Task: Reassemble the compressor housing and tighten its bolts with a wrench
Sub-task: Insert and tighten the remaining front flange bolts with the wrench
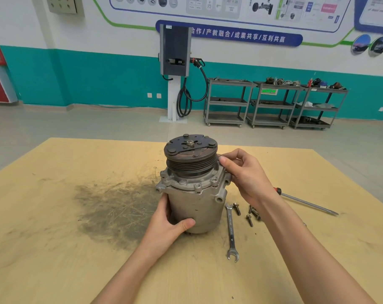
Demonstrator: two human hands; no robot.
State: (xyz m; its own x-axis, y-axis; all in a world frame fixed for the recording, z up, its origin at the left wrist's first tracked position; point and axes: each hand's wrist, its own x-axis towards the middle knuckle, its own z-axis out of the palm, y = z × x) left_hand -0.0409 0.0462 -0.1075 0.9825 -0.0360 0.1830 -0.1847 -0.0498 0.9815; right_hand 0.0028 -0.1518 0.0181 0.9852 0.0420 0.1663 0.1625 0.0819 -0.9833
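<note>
The grey compressor [197,205] stands upright on the wooden table [76,249], its dark grooved pulley [190,159] on top. My left hand [171,222] grips the lower body from the left, thumb across the front. My right hand [245,174] is at the right side of the flange just under the pulley, fingers curled with the tips pinched together; what they pinch is hidden. A silver open-ended wrench [231,233] lies on the table right of the compressor. Three loose bolts [249,216] lie beside it.
A red-handled screwdriver [306,201] lies at the right behind my right forearm. A dark grease smear [116,207] covers the table left of the compressor. Grey trolleys [271,102] and a charging post [175,62] stand by the far wall.
</note>
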